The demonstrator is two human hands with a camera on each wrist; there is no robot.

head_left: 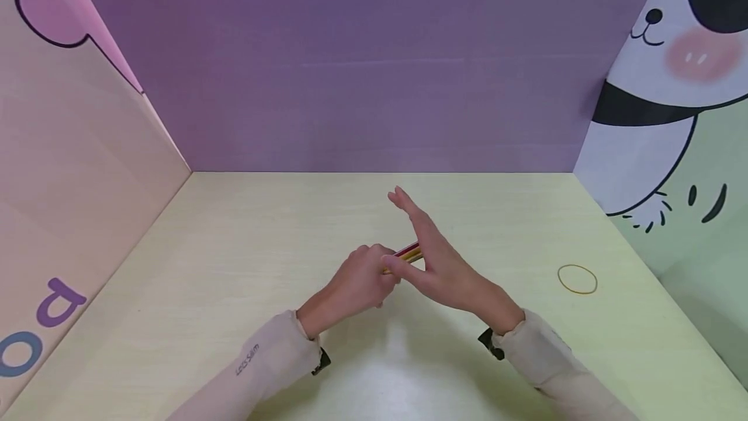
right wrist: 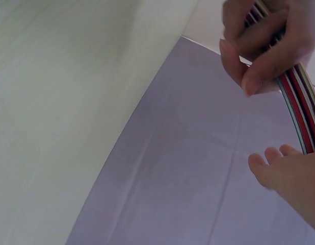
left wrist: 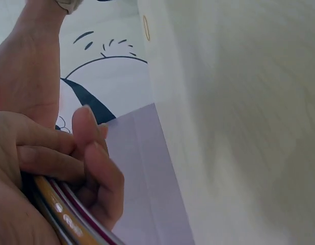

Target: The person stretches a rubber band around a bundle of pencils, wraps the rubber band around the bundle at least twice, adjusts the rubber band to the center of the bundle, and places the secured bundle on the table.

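A bundle of striped pencils (head_left: 411, 253) is gripped in my left hand (head_left: 363, 278), whose fingers curl round it. Red, yellow, white and dark stripes show along the pencils (right wrist: 301, 109) in the right wrist view. Much of the bundle is hidden inside the left fist. My right hand (head_left: 447, 271) is held upright with its fingers straight, its palm at the far end of the bundle. The right thumb reaches across in front of the pencils toward the left fingers. Off to the right, a thin yellow rubber band (head_left: 577, 293) lies in a loop on the table.
The pale wooden tabletop (head_left: 234, 265) runs back to a purple wall (head_left: 374, 70). A pink wall (head_left: 76, 167) with printed letters stands on the left, and a wall with a panda picture (head_left: 672, 141) on the right.
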